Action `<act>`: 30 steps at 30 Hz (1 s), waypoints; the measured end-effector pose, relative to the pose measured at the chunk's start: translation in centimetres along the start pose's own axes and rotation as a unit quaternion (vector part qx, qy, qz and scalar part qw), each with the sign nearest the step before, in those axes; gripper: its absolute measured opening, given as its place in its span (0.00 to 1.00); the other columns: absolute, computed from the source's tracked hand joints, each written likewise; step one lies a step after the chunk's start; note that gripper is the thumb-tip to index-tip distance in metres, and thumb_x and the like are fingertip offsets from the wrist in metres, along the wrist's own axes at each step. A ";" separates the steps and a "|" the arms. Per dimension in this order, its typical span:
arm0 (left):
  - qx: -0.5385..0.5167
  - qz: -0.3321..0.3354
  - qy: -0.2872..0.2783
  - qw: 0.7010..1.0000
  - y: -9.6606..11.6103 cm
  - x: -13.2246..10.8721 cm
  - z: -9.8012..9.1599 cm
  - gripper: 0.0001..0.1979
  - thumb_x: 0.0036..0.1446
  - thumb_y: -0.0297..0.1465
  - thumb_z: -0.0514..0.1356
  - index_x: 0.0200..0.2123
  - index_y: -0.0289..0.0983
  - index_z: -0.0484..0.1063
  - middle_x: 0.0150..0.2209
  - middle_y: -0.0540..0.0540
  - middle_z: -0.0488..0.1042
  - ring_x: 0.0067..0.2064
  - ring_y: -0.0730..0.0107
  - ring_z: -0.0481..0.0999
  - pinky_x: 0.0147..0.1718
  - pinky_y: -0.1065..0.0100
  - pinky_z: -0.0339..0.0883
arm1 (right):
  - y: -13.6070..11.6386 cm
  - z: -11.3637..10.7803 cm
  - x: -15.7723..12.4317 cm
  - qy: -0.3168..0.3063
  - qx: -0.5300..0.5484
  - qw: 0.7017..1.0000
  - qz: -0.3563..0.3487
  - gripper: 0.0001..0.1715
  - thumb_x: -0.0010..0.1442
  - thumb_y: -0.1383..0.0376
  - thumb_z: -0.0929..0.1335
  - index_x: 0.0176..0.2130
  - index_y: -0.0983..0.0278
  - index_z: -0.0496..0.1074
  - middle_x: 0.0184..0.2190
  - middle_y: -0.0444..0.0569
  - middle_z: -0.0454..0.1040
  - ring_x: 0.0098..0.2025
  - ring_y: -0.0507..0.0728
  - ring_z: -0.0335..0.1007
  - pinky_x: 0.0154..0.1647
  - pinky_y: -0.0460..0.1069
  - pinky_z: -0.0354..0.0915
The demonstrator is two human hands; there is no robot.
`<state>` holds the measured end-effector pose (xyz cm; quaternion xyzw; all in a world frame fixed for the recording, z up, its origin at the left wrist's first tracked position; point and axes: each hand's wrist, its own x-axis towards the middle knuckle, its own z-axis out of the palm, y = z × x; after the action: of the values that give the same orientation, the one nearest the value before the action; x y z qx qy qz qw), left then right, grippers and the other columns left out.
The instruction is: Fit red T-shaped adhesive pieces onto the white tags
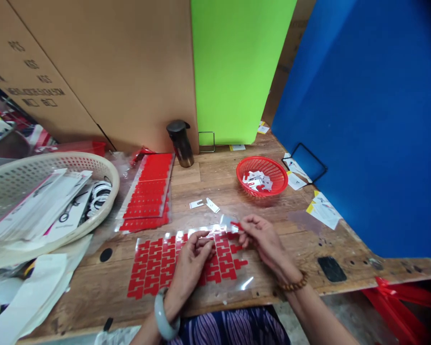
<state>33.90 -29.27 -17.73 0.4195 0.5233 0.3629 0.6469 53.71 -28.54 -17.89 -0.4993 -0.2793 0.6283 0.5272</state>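
A clear sheet with rows of red T-shaped stickers (pixel 153 263) lies at the front of the wooden table. My right hand (pixel 260 238) pinches a red sticker (pixel 236 224) over the sheet's upper right corner. Over the middle of the sheet is my left hand (pixel 194 256), its fingers curled in toward the thumb; whether anything is between them cannot be made out. Beyond the hands lie two small white cards, one card (pixel 212 205) tilted beside the other card (pixel 197 204). A red basket (pixel 241 167) farther back holds several white pieces, some with red on them.
More red sticker sheets (pixel 151 179) are stacked left of centre. A dark flask (pixel 181 146) stands against the cardboard box (pixel 136 72). On the left is a cream basket (pixel 107 175) with packets. A blue panel (pixel 373 134) and a wire stand (pixel 311 163) border the right side.
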 end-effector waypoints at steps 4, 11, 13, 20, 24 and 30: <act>0.143 0.066 -0.019 0.987 -1.1 0.6 -1.0 0.12 0.52 0.36 0.61 0.38 0.36 0.74 0.35 0.44 0.77 0.37 0.65 0.75 0.39 0.68 0.66 | -2.4 -0.1 1.8 0.083 0.129 0.984 -0.094 0.16 0.48 0.59 0.73 0.34 0.62 0.67 0.28 0.42 0.74 0.24 0.47 0.70 0.24 0.42 0.66; 0.188 0.061 -0.046 0.979 -1.3 1.2 -0.6 0.10 0.53 0.31 0.59 0.39 0.35 0.74 0.36 0.42 0.76 0.37 0.64 0.74 0.38 0.66 0.64 | -0.1 3.8 5.3 0.012 -0.430 0.886 -0.172 0.06 0.56 0.64 0.66 0.34 0.64 0.67 0.31 0.47 0.71 0.33 0.54 0.67 0.34 0.48 0.64; 0.198 0.058 -0.033 0.978 -0.9 1.0 -0.4 0.10 0.52 0.31 0.59 0.38 0.35 0.74 0.36 0.41 0.76 0.37 0.63 0.73 0.38 0.66 0.64 | 0.4 4.7 6.0 0.021 -0.475 0.859 -0.191 0.03 0.53 0.68 0.66 0.32 0.65 0.67 0.35 0.50 0.70 0.40 0.56 0.65 0.41 0.50 0.61; 0.186 0.054 -0.021 0.981 -0.9 1.0 -0.5 0.09 0.50 0.30 0.60 0.37 0.35 0.75 0.33 0.44 0.75 0.34 0.65 0.73 0.36 0.67 0.64 | 0.4 5.2 8.3 0.028 -0.479 0.866 -0.138 0.07 0.46 0.73 0.67 0.24 0.64 0.63 0.27 0.47 0.69 0.33 0.54 0.64 0.32 0.46 0.57; 0.119 0.035 -0.028 0.992 -1.6 1.3 -0.7 0.10 0.50 0.33 0.61 0.36 0.35 0.74 0.30 0.45 0.75 0.31 0.68 0.72 0.33 0.69 0.65 | 0.6 4.5 8.4 0.009 -0.410 0.907 -0.094 0.10 0.45 0.72 0.68 0.21 0.64 0.61 0.17 0.41 0.65 0.23 0.49 0.61 0.24 0.44 0.55; -0.060 -0.026 0.014 0.998 -0.9 1.7 -0.1 0.16 0.49 0.39 0.63 0.37 0.34 0.71 0.30 0.46 0.75 0.31 0.69 0.75 0.34 0.66 0.69 | 0.8 3.5 4.6 -0.062 -0.231 0.971 -0.001 0.17 0.48 0.55 0.69 0.27 0.63 0.61 0.16 0.40 0.68 0.15 0.48 0.61 0.17 0.43 0.59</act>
<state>34.17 -28.08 -19.14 0.3614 0.5205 0.3822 0.6727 50.37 -23.88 -18.92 -0.5673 -0.4493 0.5760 0.3801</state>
